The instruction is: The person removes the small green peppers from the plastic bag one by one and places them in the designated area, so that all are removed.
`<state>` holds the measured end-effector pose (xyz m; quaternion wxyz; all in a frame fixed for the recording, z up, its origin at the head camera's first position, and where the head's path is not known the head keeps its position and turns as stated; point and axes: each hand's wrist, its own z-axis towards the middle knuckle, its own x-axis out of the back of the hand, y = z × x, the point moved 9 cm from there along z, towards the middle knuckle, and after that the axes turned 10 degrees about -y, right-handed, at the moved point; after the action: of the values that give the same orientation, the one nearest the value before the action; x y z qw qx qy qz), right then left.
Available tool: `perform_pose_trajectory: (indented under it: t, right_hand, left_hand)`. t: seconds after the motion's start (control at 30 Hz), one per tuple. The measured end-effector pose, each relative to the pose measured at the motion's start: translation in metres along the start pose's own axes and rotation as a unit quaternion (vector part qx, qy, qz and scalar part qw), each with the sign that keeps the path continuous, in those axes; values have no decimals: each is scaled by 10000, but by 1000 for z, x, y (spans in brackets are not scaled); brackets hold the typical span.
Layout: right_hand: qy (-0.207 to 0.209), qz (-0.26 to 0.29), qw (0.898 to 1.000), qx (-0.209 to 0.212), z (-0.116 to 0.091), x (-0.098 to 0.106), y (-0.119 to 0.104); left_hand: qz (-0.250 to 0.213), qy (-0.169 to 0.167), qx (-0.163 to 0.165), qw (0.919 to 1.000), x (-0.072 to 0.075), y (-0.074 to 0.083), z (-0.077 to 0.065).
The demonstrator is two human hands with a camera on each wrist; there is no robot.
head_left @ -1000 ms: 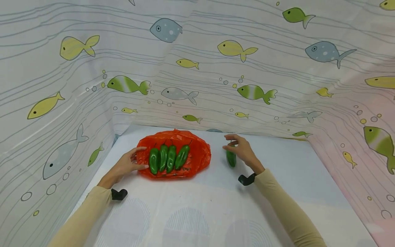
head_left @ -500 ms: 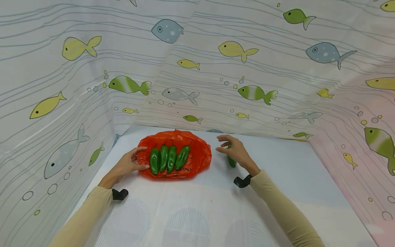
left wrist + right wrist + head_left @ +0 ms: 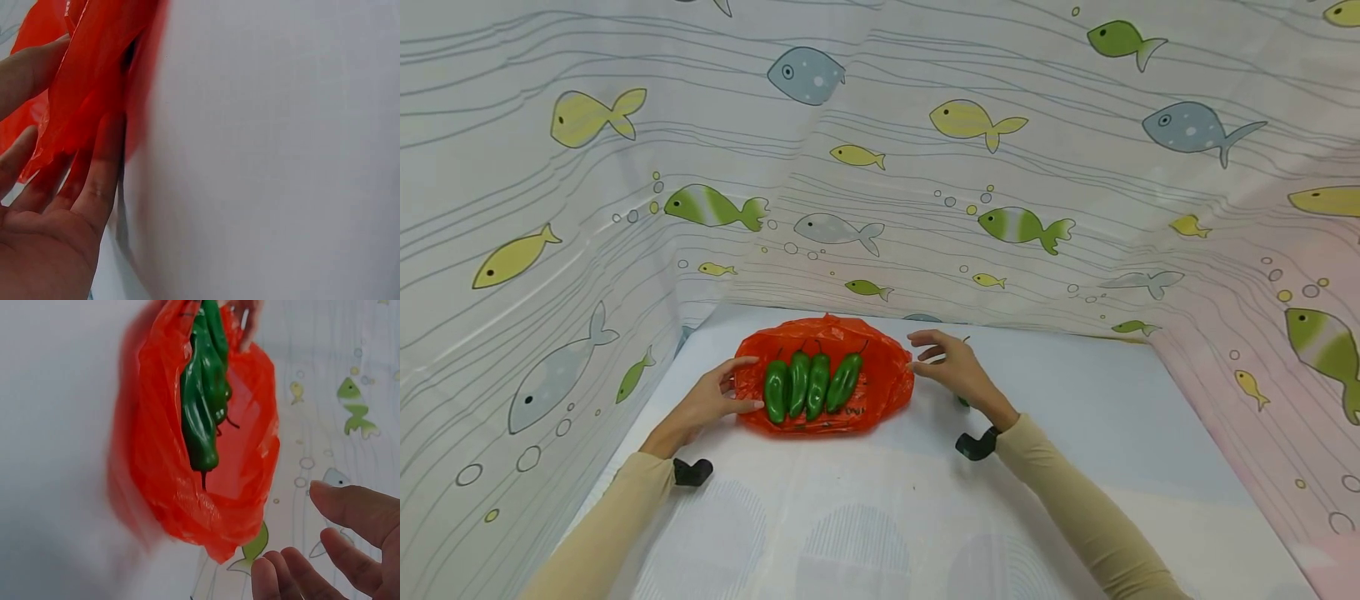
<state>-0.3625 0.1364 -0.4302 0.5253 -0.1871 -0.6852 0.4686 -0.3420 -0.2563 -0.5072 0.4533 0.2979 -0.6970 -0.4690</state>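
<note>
A red plastic bag (image 3: 891, 379) lies with its mouth spread on the white table. Several glossy green chili peppers (image 3: 817, 387) rest side by side in it, stems away from me. My left hand (image 3: 703, 406) is at the bag's left edge. In the left wrist view, red film (image 3: 94, 81) lies between its thumb and its spread fingers, and some fingers show through it. My right hand (image 3: 958, 368) is by the bag's right edge, holding nothing; the right wrist view shows its fingers apart from the bag. Behind that hand, another green pepper (image 3: 963, 402) is mostly hidden.
The white tabletop (image 3: 880, 483) has pale round patterns near the front. Fish-printed sheeting (image 3: 895, 183) encloses the back and both sides. A black wrist mount (image 3: 976, 445) sits on the right wrist, and another black wrist mount (image 3: 693, 472) on the left.
My right hand has moved left, from the lone pepper to near the bag's right edge, leaving that pepper on the table. My left hand and the bag have stayed almost still.
</note>
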Motion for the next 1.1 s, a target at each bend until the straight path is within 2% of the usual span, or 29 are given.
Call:
perform_pose_trajectory:
  t: [0.27,0.67,1.1]
  right_hand:
    - [-229,126,9996,103,4,-18,-8]
    - [-614,-143,9974,362,18,-49,-20]
    - [-882,-94,9957,270,41,-72,-19]
  left_hand:
    - [104,12,81,9999,1,-3,1]
    - [16,14,-23,10000,1,-1,0]
    - [77,-12,66,9999,3,-6,2]
